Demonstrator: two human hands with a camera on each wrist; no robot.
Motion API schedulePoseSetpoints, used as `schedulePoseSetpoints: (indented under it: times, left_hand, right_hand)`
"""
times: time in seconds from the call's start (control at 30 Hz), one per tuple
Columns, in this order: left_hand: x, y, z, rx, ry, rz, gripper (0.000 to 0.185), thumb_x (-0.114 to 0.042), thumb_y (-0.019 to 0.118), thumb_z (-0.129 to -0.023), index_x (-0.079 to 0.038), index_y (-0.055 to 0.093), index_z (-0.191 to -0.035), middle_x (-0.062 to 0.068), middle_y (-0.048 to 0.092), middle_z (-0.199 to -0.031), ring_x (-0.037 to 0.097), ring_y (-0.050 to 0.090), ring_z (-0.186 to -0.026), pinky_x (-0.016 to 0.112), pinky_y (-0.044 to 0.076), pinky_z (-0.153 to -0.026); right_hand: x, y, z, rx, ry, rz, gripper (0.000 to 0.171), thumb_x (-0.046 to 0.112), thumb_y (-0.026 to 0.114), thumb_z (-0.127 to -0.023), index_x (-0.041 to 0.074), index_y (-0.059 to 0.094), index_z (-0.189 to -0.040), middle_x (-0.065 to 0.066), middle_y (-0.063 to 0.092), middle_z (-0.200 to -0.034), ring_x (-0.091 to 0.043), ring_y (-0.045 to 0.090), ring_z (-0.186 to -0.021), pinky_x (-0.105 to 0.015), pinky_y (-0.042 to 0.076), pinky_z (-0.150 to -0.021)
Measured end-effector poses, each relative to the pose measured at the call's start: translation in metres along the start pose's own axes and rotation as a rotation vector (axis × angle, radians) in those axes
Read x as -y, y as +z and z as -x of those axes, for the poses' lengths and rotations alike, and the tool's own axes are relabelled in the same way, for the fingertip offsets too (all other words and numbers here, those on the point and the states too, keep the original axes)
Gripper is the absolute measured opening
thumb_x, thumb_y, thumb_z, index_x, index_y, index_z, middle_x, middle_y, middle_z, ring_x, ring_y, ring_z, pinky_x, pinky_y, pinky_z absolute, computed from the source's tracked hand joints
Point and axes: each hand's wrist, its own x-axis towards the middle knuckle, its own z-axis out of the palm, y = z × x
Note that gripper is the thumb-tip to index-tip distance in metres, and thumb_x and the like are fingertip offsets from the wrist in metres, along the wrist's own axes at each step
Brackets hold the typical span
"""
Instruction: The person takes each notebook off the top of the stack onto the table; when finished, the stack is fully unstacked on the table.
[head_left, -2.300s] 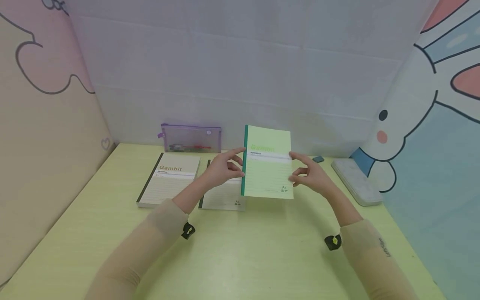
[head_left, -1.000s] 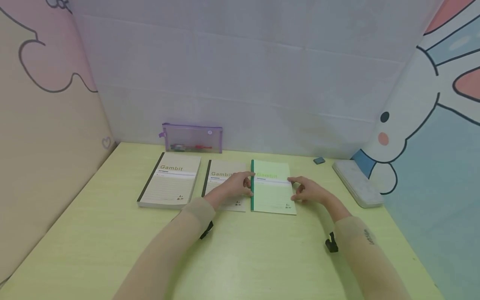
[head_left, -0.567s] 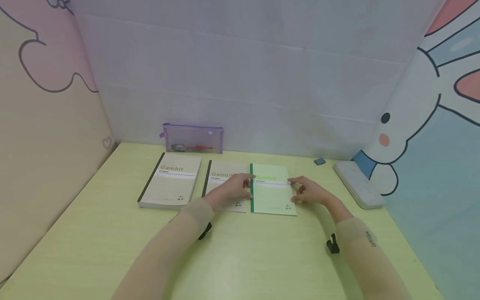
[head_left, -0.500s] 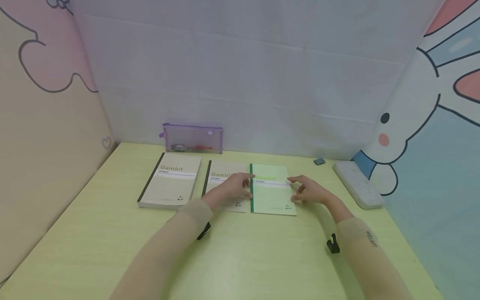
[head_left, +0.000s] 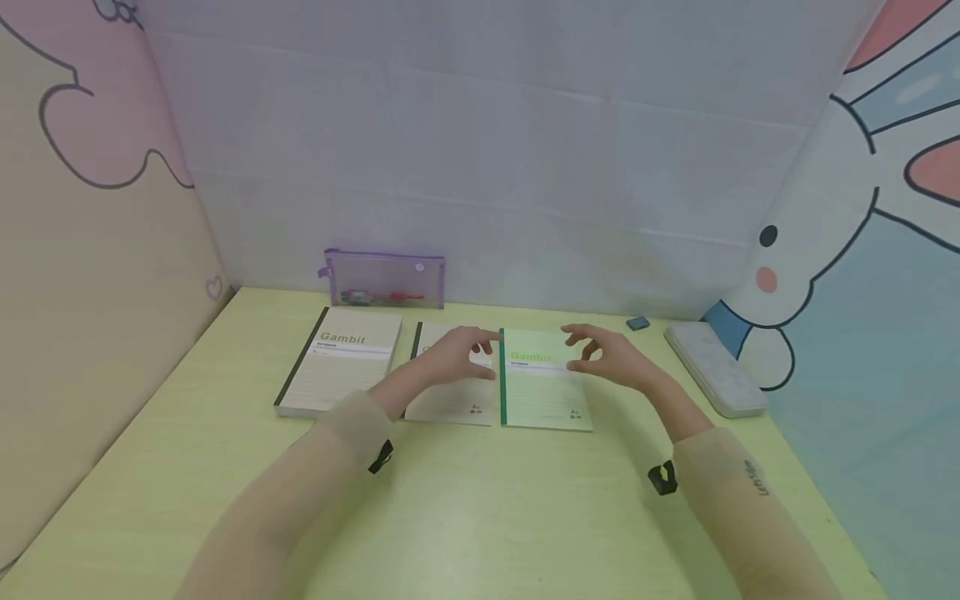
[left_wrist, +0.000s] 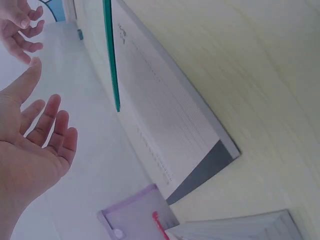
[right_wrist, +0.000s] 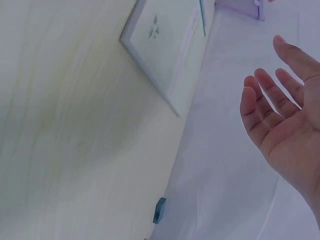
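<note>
A light green notebook with a dark green spine lies flat on the yellow-green table, right of two beige notebooks. My left hand hovers open over the middle beige notebook, near the green spine. My right hand hovers open over the green notebook's right edge. Neither holds anything. In the left wrist view my left hand shows a spread palm beside the green spine. In the right wrist view my right hand is open above the green notebook.
A second beige notebook lies at the left. A purple mesh pouch leans on the back wall. A small grey block and a pale flat case lie at the right. Walls close in three sides.
The green notebook went from held upright to lying flat beside the middle beige one. Both hands have since let go of its edges and lifted slightly.
</note>
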Motion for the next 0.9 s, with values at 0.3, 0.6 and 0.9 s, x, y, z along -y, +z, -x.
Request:
schedulePoseSetpoints:
  times: [0.3, 0.6, 0.9]
  left_hand:
    - [0.006, -0.032, 0.029, -0.051, 0.016, -0.053, 0.066, -0.027, 0.076, -0.081, -0.010, 0.048, -0.138, 0.003, 0.062, -0.109, 0.025, 0.053, -0.109, 0.041, 0.044, -0.095]
    - [0.026, -0.065, 0.068, -0.117, 0.001, -0.062, 0.068, -0.028, 0.075, -0.081, -0.009, 0.046, -0.140, 0.007, 0.062, -0.116, 0.026, 0.053, -0.113, 0.047, 0.042, -0.098]
    - [0.055, -0.090, 0.111, -0.200, -0.026, -0.058, 0.070, -0.032, 0.075, -0.081, -0.011, 0.045, -0.141, 0.010, 0.057, -0.127, 0.031, 0.044, -0.127, 0.052, 0.033, -0.106]
  right_hand:
    - [0.046, 0.004, -0.012, -0.068, -0.081, 0.013, 0.055, 0.021, 0.070, -0.086, 0.009, 0.049, -0.136, -0.009, 0.062, -0.114, -0.020, 0.061, -0.091, -0.031, 0.052, -0.072]
    - [0.089, 0.024, -0.027, -0.105, -0.070, -0.097, 0.049, 0.022, 0.066, -0.089, 0.012, 0.051, -0.135, -0.008, 0.061, -0.116, -0.021, 0.061, -0.099, -0.036, 0.054, -0.079]
    - [0.128, 0.057, -0.042, -0.118, -0.125, -0.181, 0.053, 0.022, 0.068, -0.087, 0.009, 0.050, -0.135, -0.009, 0.060, -0.119, -0.027, 0.059, -0.103, -0.044, 0.050, -0.089]
